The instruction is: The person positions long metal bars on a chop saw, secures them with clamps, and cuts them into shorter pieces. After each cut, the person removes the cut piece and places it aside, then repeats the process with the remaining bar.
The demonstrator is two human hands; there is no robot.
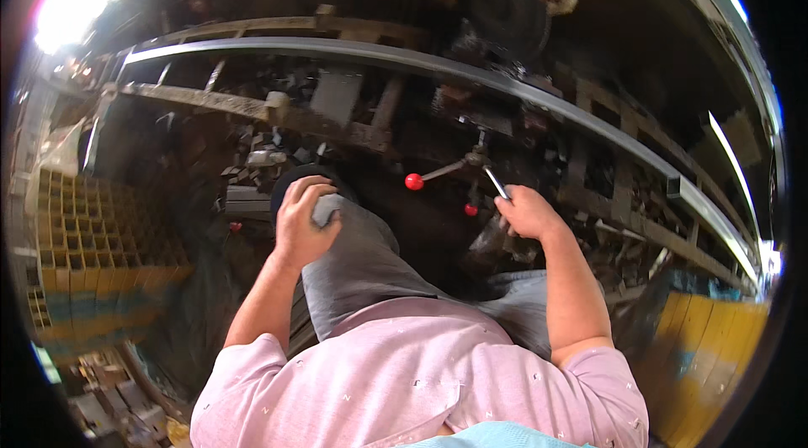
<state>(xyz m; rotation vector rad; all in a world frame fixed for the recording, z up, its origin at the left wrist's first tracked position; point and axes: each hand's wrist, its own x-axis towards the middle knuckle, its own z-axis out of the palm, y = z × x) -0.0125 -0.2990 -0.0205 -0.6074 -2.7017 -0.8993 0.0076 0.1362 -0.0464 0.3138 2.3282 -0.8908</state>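
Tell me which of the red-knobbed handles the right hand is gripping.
Neither red knob that shows. The right hand grips a third spoke, its end hidden in the fist. The larger red knob sticks out left; the smaller one hangs below the hub.

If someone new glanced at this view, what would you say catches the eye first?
Probably the red ball knob at the end of a spoked metal handle at centre, bright against the dark machine clutter. The right hand grips another spoke of that handle, while the left hand rests on the person's raised knee in grey trousers. A long curved steel rail sweeps across above, and stacked yellow square tubes glow at far left.
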